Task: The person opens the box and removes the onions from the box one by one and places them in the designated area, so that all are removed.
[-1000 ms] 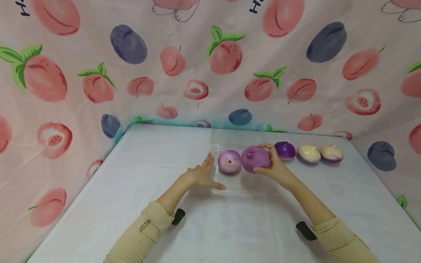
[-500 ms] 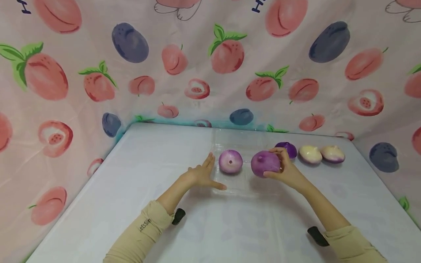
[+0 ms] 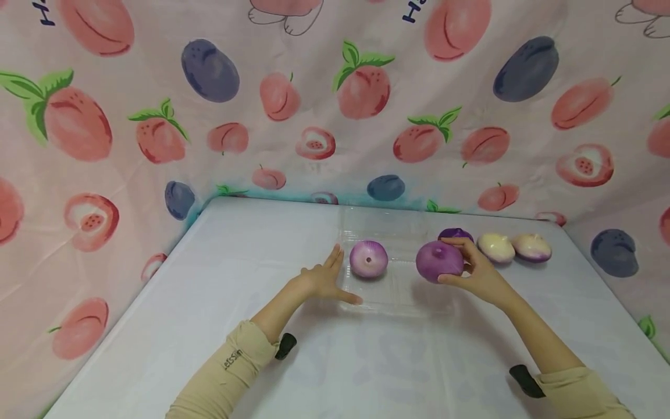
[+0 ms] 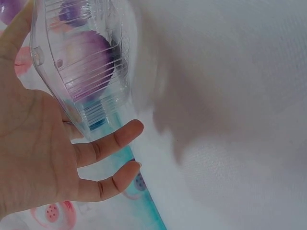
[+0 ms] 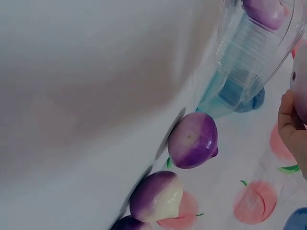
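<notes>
My right hand [image 3: 484, 278] grips a purple onion [image 3: 439, 262] between thumb and fingers, raised over the right side of a clear plastic box [image 3: 403, 299]. Inside the box's left side sits a purple-and-white onion [image 3: 369, 259] with a small hole facing up. At the box's left wall, my left hand [image 3: 320, 281] has its thumb and fingers spread. The left wrist view shows the left hand [image 4: 43, 148] beside the ribbed box wall, two fingers [image 4: 112, 143] stretched out past it. Only a slice of the held onion [image 5: 301, 86] shows in the right wrist view.
Right of the box, a dark purple onion [image 3: 454, 234] is partly hidden behind the right hand. Beyond it lie a pale yellow onion [image 3: 495, 248] and a whitish onion [image 3: 531, 248] with a purple base. A fruit-print cloth [image 3: 314, 87] hangs behind the white table [image 3: 235, 244].
My right hand has moved right with the purple onion, away from the onion in the box, and now overlaps the dark purple one. The left hand has stayed at the box.
</notes>
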### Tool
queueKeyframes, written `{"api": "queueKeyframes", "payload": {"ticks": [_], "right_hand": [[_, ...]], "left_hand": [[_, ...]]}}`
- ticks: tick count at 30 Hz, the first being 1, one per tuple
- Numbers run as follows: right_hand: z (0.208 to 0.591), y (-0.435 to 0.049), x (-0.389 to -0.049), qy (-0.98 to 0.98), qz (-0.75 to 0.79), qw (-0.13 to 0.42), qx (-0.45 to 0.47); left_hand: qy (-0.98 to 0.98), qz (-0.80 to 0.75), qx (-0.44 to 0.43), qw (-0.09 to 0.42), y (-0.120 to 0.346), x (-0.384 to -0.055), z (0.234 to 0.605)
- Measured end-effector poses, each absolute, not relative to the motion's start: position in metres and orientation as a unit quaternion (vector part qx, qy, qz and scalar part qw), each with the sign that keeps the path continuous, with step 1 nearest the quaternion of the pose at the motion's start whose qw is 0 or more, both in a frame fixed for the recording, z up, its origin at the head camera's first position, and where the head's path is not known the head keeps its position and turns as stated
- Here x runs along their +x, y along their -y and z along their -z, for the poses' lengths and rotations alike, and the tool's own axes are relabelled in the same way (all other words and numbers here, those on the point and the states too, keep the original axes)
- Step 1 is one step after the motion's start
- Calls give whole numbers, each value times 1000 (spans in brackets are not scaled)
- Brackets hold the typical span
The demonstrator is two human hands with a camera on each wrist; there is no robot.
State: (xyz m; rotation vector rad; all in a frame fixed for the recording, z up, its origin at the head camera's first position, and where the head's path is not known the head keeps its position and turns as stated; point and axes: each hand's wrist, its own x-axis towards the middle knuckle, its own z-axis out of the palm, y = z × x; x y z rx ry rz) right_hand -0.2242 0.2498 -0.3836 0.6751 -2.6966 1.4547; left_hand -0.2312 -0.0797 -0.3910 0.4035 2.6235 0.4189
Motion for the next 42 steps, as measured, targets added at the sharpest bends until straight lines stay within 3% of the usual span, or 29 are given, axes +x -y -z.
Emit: {"api": "queueKeyframes", "payload": {"ticks": [7,30,42], "right_hand": [[383,-256,-223,858,-470,21,207],[388,-299,-231,912,-365,7,188],[395,-312,-235,916,-342,-63,201]], "left_hand": [[-952,-151,148,222,79,-234,391],[-950,-160,144,226,79,-233,394],[-950,-162,147,223,79,-233,395]]}}
